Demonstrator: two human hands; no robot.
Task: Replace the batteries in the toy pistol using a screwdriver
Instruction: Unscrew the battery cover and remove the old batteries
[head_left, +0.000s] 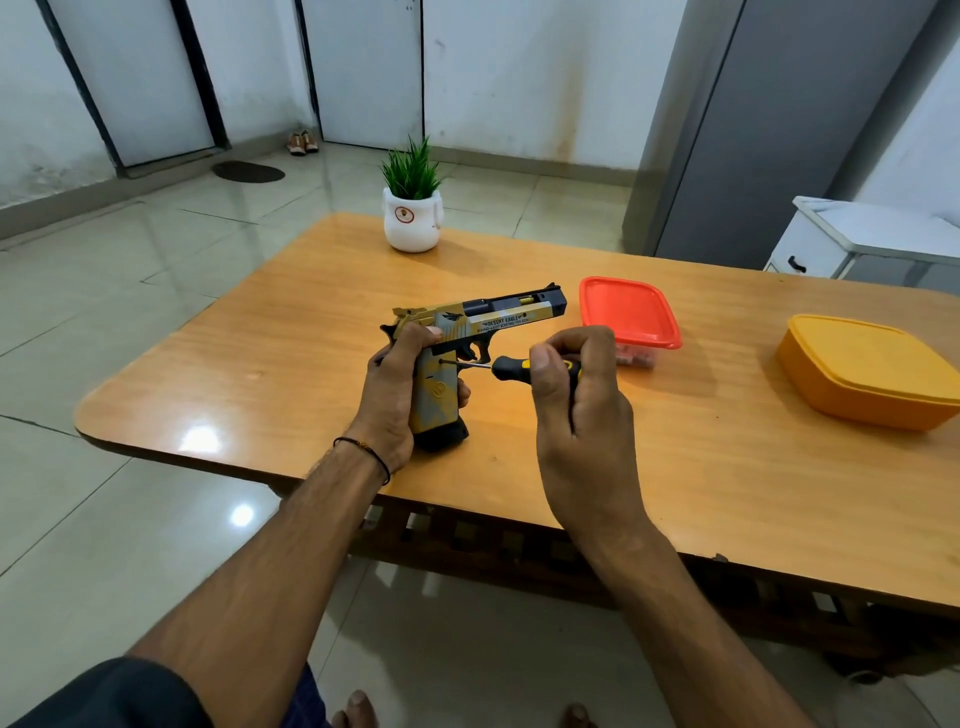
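Bare toes (358, 707) below, a person's left hand (389, 400) grips the toy pistol (493, 317) upright above a wooden table (260, 374); right of the pistol, the right hand (582, 415) clasps a screwdriver (506, 368), tip against the pistol's grip, a red-lidded box (628, 312) beyond

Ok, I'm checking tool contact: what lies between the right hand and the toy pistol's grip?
In the head view, the screwdriver in the right hand spans it, shaft tip at the toy pistol.
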